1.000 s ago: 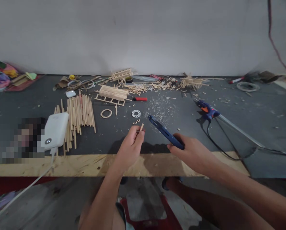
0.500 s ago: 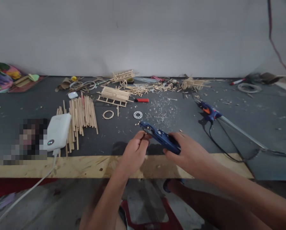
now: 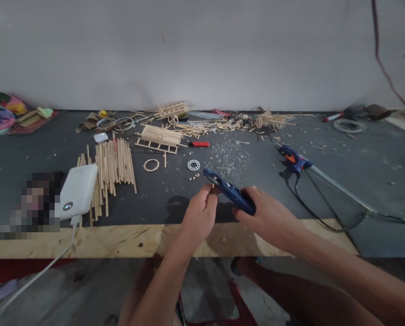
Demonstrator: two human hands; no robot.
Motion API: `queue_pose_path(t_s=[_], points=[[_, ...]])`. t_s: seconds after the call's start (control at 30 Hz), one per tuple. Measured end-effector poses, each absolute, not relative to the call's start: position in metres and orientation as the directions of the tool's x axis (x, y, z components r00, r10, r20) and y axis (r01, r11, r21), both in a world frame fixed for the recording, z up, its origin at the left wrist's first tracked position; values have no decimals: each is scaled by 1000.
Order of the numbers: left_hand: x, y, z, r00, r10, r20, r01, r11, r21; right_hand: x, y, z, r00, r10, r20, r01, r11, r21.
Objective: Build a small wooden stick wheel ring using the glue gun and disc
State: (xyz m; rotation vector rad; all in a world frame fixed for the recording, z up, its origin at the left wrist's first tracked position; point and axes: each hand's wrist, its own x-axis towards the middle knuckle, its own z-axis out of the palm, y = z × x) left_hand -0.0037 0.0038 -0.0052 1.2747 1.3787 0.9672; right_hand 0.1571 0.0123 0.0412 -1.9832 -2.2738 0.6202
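Observation:
My right hand [image 3: 268,213] is wrapped round the handles of a blue hand cutter [image 3: 234,195], its curved jaws pointing away to the left. Close under those jaws, my left hand [image 3: 202,210] is closed in a pinch on a thin wooden stick [image 3: 213,185], of which only a short pale end shows. Just beyond the cutter lie several cut wooden bits [image 3: 194,177] and a white ring with holes [image 3: 193,165]. A ring of small wooden pieces [image 3: 151,165] rests further left.
Left, wooden sticks [image 3: 119,165] lie beside a white power bank [image 3: 79,190] with a cable. Small wooden cart models [image 3: 159,136] stand toward the wall, near a red-handled tool [image 3: 199,144]. A blue glue gun [image 3: 292,157] with a long glue stick and cord lies right.
Both hands are still close together, with the left hand and the cutter's jaws shifted slightly right. More small cut bits show on the table near the white ring. The view has tilted slightly.

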Motion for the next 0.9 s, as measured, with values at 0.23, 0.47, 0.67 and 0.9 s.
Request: queue_pose_path(t_s=[0.23,0.47,0.67,0.9], points=[[7,9,-10,25,990,-137,225,128,966,163,16,35,-152,964,-218,944,76,-322],[21,18,-9,-30,985,-171,267,173,948,170,24,26,-121,956,-268,963,48,-265],[27,28,-19,4,980,-200,172,196,965,180,35,18,-83,955,-286,969,10,-247],[23,25,-17,81,969,-232,-21,235,972,194,45,20,-42,953,-300,960,-45,-277]])
